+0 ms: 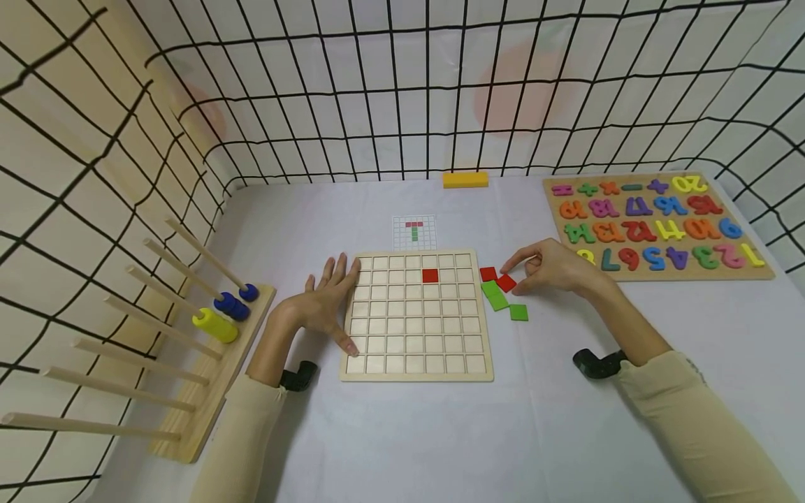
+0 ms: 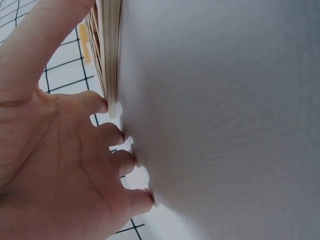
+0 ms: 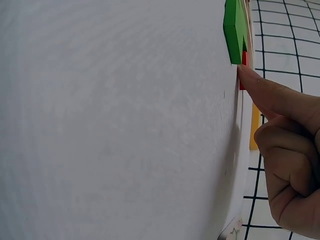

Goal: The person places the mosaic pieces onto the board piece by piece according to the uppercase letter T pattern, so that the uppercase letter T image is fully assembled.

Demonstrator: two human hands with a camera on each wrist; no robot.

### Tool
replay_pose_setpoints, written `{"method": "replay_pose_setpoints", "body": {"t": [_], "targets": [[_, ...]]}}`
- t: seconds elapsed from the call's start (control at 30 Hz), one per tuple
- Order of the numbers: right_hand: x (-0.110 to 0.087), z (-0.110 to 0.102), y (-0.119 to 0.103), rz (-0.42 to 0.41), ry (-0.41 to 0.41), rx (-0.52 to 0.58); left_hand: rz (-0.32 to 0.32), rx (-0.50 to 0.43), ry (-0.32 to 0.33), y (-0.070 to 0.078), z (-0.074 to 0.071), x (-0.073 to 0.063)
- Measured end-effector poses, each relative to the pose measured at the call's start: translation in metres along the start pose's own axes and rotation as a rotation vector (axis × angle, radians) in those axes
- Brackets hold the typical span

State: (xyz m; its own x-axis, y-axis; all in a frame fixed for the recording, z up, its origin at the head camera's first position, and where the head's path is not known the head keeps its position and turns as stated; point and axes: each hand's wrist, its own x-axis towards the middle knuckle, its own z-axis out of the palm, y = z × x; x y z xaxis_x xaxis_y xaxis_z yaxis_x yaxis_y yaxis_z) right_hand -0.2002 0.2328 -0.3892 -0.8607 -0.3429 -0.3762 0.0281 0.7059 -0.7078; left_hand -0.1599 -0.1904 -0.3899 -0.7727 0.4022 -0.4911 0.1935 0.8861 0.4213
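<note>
A wooden grid board (image 1: 415, 316) lies on the table with one red square tile (image 1: 430, 276) in an upper cell. My left hand (image 1: 323, 300) rests along the board's left side, fingers spread and straight, thumb on its lower left edge. In the left wrist view the fingertips (image 2: 125, 162) touch the cloth by the board's side. Right of the board, my right hand (image 1: 550, 267) pinches a second red square tile (image 1: 506, 283) between thumb and index finger. Another red tile (image 1: 488, 274) and green tiles (image 1: 518, 312) lie beside it; a green tile (image 3: 235, 30) also shows in the right wrist view.
A printed pattern card (image 1: 414, 232) lies behind the board, and a yellow block (image 1: 465, 180) farther back. On the left stands a wooden peg rack (image 1: 207, 377) with blue and yellow beads. A number puzzle board (image 1: 660, 272) is at the right. Black wire mesh (image 1: 428, 91) encloses the table.
</note>
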Motion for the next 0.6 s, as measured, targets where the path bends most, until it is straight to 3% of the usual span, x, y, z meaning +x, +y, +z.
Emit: {"method": "replay_pose_setpoints", "body": {"t": [0.33, 0.6], "targets": [[0.0003, -0.0013, 0.0029, 0.003, -0.005, -0.003, 0.001, -0.011, -0.005, 0.0018, -0.0008, -0.0017], [0.0009, -0.0002, 0.0038, 0.000, 0.029, -0.071, -0.001, -0.015, -0.008, 0.0017, -0.0009, -0.0023]]}}
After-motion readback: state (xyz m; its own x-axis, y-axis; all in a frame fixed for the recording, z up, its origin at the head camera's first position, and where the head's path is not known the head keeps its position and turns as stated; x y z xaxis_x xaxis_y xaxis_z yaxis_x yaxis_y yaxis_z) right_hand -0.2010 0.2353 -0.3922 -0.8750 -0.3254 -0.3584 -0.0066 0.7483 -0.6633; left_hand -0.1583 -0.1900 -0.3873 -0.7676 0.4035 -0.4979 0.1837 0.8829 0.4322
